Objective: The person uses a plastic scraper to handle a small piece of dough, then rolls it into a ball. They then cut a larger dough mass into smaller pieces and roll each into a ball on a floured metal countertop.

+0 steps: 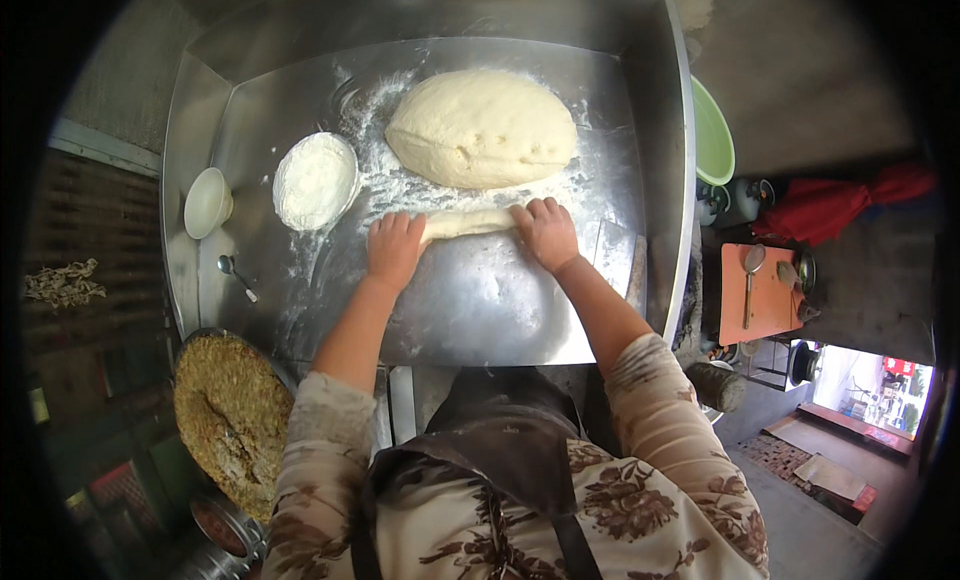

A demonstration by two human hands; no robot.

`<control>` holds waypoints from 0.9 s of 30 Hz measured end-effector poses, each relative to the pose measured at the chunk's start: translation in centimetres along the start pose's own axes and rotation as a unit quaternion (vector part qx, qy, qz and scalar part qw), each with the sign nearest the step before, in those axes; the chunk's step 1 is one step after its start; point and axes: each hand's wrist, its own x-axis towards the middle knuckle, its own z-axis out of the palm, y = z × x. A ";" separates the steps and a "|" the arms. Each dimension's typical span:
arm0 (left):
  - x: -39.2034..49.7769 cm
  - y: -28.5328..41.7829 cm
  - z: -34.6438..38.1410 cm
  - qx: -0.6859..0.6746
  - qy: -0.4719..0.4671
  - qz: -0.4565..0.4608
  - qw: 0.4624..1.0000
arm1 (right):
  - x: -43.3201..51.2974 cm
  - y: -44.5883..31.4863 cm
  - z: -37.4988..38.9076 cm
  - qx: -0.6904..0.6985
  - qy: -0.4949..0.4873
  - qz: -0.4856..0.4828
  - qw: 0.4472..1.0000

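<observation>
A strip of dough (469, 224) lies across the floured metal worktop (465, 302), between my two hands. My left hand (394, 246) covers its left end, fingers curled over it. At the other end, my right hand (547, 233) grips the dough in the same way. Both ends are hidden under my fingers. Just beyond the strip rests a large oval mound of dough (484, 129), with several dents along its near side. A bowl heaped with white flour (315, 181) is beyond my left hand, to its left.
Against the left wall of the worktop leans an off-white bowl (208, 203), with a metal spoon (237, 277) nearer me. A large pan of chopped filling (232, 422) stands at the front left corner. Raised metal sides (679, 167) bound the worktop. A flat scraper-like piece (636, 272) lies at right.
</observation>
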 end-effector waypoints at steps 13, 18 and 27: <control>2.1 8.1 2.1 -0.054 0.072 -0.084 0.992 | 0.4 -2.4 2.0 0.089 -0.009 -0.019 0.996; -6.6 12.3 1.7 -0.024 -0.123 -0.031 0.992 | -9.3 -3.1 2.2 0.028 -0.061 -0.150 0.986; 0.5 6.4 2.4 0.053 -0.048 -0.114 0.991 | 0.1 -0.5 2.0 0.041 -0.019 0.034 0.998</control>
